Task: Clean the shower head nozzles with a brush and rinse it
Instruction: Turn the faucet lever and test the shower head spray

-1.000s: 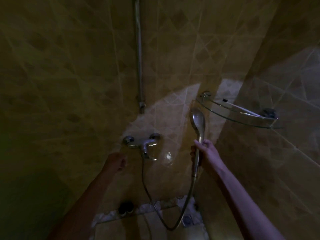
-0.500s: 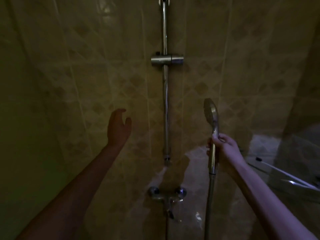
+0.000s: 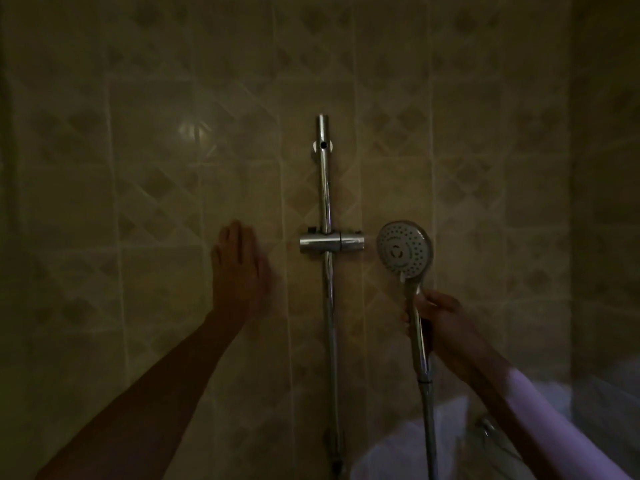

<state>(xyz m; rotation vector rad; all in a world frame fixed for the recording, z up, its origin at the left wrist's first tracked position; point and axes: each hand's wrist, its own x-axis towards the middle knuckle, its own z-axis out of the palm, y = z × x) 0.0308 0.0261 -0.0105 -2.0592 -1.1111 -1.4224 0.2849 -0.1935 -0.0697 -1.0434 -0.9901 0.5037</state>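
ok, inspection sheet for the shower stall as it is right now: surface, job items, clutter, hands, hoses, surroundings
surface: tiled wall, dim light, diamond pattern; wet or dry cannot be told.
job's things: shower head off its holder, nozzle face turned toward the camera; no brush seen; no water running.
clutter: nothing seen.
hands: right hand closed around the shower head's handle; left hand empty, fingers extended, raised at the wall left of the holder; contact with the tiles cannot be told.
cables: shower hose hangs from the handle out of the bottom edge.
surroundings: chrome slide rail vertical on the wall, its holder empty, beside the shower head.
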